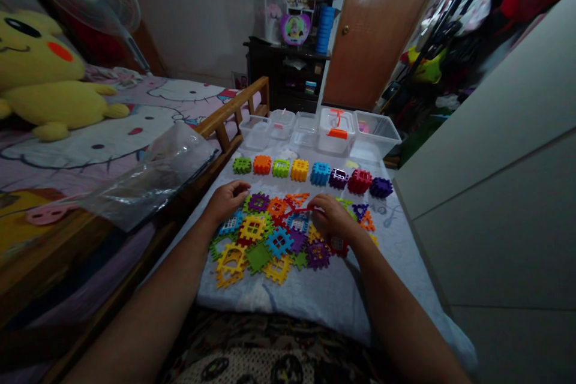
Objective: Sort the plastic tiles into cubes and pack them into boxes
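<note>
A heap of flat interlocking plastic tiles [274, 240] in many colours lies on a light cloth [333, 294]. Behind it stands a row of several built cubes, from a green cube [242, 165] on the left to a purple cube [381, 187] on the right. My left hand [228, 199] rests curled at the heap's left edge, fingers touching a purple tile [258, 201]. My right hand [332, 216] is over the heap's right side, its fingers pinched on a thin red piece [297, 212].
Clear plastic boxes [378, 132] and a white case with an orange latch [335, 130] stand behind the cubes. A wooden bed frame [234, 111], a clear plastic bag [153, 174] and a yellow plush toy [45, 81] are on the left. A grey cabinet [504, 192] is on the right.
</note>
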`<state>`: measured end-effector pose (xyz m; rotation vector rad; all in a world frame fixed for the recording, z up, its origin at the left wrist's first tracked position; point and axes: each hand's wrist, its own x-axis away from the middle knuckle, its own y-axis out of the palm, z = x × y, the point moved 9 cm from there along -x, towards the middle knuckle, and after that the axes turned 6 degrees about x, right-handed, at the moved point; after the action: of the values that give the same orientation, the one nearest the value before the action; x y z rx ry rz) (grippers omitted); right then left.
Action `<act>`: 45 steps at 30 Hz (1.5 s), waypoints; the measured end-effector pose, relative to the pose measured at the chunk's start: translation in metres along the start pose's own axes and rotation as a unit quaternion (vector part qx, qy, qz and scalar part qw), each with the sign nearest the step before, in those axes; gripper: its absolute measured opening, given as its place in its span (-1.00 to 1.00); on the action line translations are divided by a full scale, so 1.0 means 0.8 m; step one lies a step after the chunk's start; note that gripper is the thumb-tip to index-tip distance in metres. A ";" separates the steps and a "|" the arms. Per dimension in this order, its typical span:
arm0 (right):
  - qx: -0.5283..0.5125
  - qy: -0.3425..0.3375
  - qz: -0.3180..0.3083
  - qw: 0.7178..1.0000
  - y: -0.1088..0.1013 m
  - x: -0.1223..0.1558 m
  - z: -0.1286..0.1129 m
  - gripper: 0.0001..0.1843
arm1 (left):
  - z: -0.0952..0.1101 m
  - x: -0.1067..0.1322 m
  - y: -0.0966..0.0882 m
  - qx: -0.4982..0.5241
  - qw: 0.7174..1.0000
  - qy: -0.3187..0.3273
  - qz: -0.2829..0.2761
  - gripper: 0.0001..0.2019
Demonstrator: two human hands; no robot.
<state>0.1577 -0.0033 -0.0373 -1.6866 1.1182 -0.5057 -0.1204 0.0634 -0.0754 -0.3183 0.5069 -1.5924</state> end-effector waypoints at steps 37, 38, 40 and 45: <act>0.029 0.061 -0.076 0.995 -0.044 0.101 0.001 -0.80 | 0.006 0.002 0.000 -0.004 1.000 -0.009 0.001 -0.55; 0.017 0.075 -0.074 0.994 -0.047 0.099 0.006 -0.79 | 0.005 0.002 0.000 -0.005 1.000 -0.009 -0.001 -0.55; -0.004 0.106 -0.070 0.992 -0.048 0.096 0.019 -0.78 | 0.004 0.001 0.000 -0.009 1.000 -0.010 -0.002 -0.55; 0.023 0.137 0.000 0.990 -0.045 0.092 0.041 -0.76 | 0.003 0.001 -0.001 -0.009 1.000 -0.011 0.000 -0.56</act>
<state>0.2341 -0.0478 -0.0308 -1.6107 1.2913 -0.7757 -0.1197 0.0625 -0.0731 -0.3498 0.5043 -1.5837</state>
